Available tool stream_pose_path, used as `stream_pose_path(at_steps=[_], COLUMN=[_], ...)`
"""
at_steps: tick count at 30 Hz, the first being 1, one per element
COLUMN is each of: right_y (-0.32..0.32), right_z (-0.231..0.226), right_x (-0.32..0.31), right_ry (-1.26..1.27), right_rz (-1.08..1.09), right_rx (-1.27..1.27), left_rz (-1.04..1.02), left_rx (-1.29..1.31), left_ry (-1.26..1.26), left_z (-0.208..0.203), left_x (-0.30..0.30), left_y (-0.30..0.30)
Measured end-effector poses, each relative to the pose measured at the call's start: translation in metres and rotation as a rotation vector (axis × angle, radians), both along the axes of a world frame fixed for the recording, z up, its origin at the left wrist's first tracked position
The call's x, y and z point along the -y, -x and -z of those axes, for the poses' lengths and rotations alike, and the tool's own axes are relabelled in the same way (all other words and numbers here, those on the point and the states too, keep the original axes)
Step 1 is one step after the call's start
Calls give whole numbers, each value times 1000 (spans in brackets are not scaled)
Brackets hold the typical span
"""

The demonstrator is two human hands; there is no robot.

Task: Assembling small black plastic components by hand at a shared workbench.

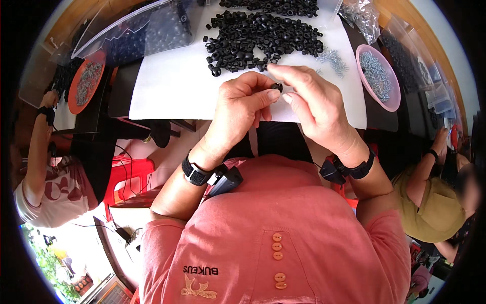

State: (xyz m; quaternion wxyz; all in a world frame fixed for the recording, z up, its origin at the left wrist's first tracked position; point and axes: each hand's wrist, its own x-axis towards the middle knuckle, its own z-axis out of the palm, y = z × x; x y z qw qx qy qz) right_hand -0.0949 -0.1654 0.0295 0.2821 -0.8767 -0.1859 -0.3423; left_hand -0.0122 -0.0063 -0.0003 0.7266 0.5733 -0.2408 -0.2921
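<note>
My left hand (pixel 245 99) pinches a small round black plastic part (pixel 276 87) between thumb and fingers, above the near edge of a white sheet (pixel 172 91). Close beside it is my right hand (pixel 316 99), its fingers stretched out and the thumb apart, with nothing visible in its grasp. Just beyond both hands spreads a heap of small black plastic parts (pixel 258 43), some like rings and caps. To the right of that heap lies a loose cluster of tiny silvery metal pieces (pixel 333 62), too small to make out exactly.
A pink bowl (pixel 394 103) of small metal pieces stands at the right, an orange bowl (pixel 74 105) at the left. At the back are a clear bin (pixel 126 30) of black parts and a plastic bag (pixel 362 20). Co-workers sit on both sides, near a red stool (pixel 126 175).
</note>
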Motion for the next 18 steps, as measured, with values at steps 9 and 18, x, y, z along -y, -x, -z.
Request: stream_pose_path(at_steps=[9,18], right_y=[5,-1], right_z=[7,3], right_x=[1,15], right_ry=[-262,-112], right_rz=[14,276], right_rx=[-191,-220], left_rz=[18,-75], left_rx=[-11,-90], left_ry=[-53,42], left_z=[-1,-2], left_x=[0,-4], left_y=[0,-4])
